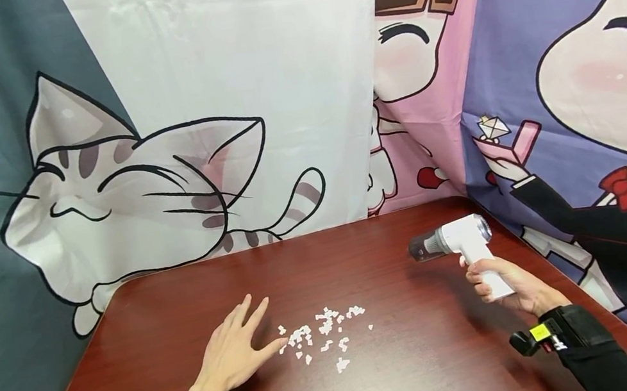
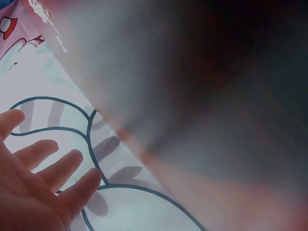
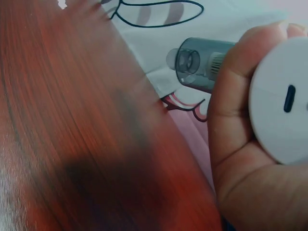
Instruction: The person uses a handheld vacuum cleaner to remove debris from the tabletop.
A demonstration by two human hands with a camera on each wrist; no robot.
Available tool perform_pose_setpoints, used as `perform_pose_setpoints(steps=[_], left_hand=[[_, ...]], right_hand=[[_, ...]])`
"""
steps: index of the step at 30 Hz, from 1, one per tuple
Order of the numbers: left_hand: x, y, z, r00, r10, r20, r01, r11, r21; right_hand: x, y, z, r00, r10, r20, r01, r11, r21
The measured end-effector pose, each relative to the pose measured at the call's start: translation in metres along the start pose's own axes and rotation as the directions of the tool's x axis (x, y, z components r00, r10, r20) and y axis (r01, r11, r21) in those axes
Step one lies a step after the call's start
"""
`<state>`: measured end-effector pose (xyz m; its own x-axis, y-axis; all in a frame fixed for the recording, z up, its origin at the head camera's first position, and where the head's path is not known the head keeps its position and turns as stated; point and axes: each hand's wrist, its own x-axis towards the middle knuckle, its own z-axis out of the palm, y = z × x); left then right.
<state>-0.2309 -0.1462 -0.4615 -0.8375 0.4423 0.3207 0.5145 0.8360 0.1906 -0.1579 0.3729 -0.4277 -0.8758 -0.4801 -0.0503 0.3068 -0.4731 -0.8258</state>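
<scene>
In the head view my right hand [image 1: 512,282] grips the white handle of a handheld vacuum cleaner [image 1: 465,233] above the table's right side. Its dark see-through nozzle points left. The right wrist view shows the round handle base [image 3: 284,106] with a small slot, my fingers wrapped around it, and the clear dust cup [image 3: 199,62] beyond. My left hand [image 1: 235,349] is spread, fingers apart, holding nothing. Its thumb reaches the left edge of many small white paper scraps [image 1: 326,327] scattered mid-table; whether it touches them I cannot tell. A dark blur hides much of the left wrist view.
The scraps lie on a dark red-brown wooden table [image 1: 186,300]. Behind it hangs a cloth backdrop [image 1: 300,81] printed with a cartoon cat and figures, meeting the table's back and right edges. Dark bands [image 1: 584,324] are strapped on both wrists.
</scene>
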Motion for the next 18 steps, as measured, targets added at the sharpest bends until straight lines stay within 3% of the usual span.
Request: perform_pose_setpoints(steps=[9,18], left_hand=[[-0.015,-0.007,-0.004,1.0,-0.017,0.004,0.017,1.0,-0.005],[-0.027,-0.015,-0.012,0.999,-0.045,0.025,0.045,0.999,0.013]], right_hand=[[0.016,0.012,0.011,0.998,0.054,0.027,-0.052,0.995,-0.083],[0.027,0.027,0.018,0.99,0.101,0.093,-0.094,0.993,-0.076]])
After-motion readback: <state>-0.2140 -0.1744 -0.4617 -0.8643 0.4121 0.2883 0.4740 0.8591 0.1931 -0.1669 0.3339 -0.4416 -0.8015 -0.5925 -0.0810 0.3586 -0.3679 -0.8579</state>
